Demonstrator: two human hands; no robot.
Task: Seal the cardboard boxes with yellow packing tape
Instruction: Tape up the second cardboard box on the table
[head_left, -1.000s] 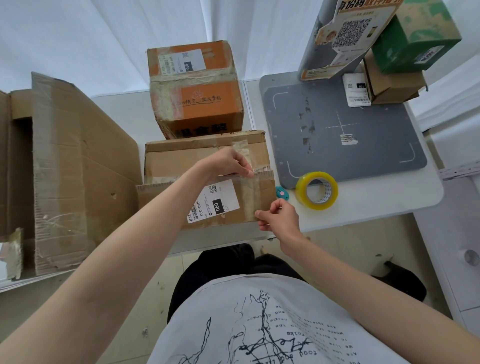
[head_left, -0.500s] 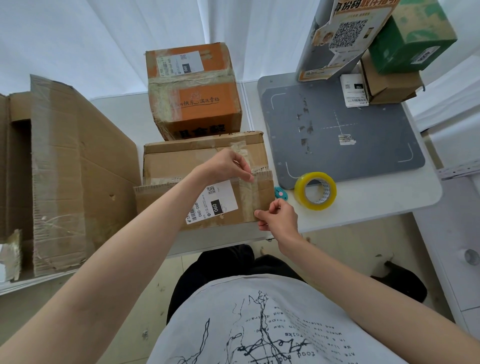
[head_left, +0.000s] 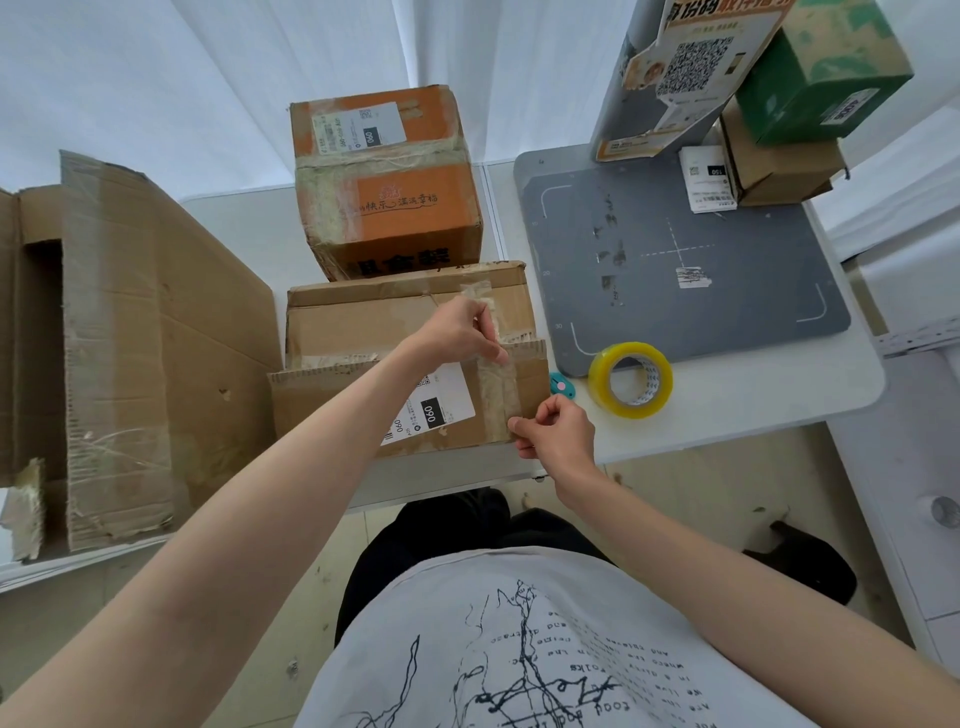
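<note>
Left hand (head_left: 457, 332) presses fingertips on the upper end of a translucent yellowish tape strip (head_left: 497, 384) where it crosses the flap edge of the flat brown cardboard box (head_left: 363, 332) at the near tabletop (head_left: 727, 410) edge. Right hand (head_left: 558, 431) pinches the strip's lower end at the box's front right corner, grip narrow, thumb against forefinger.

Risks, as judgement: the strip looks wrinkled, so it may bond poorly or trap creases; if pulled off-line it could stick skewed or fold on itself. The box overhangs near the edge, and a hard downward pull might tip or slide it. Tape could also cover the white shipping label (head_left: 431, 405).

Readable: that label shows "060" in a black patch and again beside it. The orange printed carton (head_left: 384, 182) behind has a label with "060" too, plus Chinese characters. Poster (head_left: 691, 67) carries a QR code. Yellow packing tape roll (head_left: 630, 379) lies right of the box, beside a small teal cutter (head_left: 562, 385).
</note>
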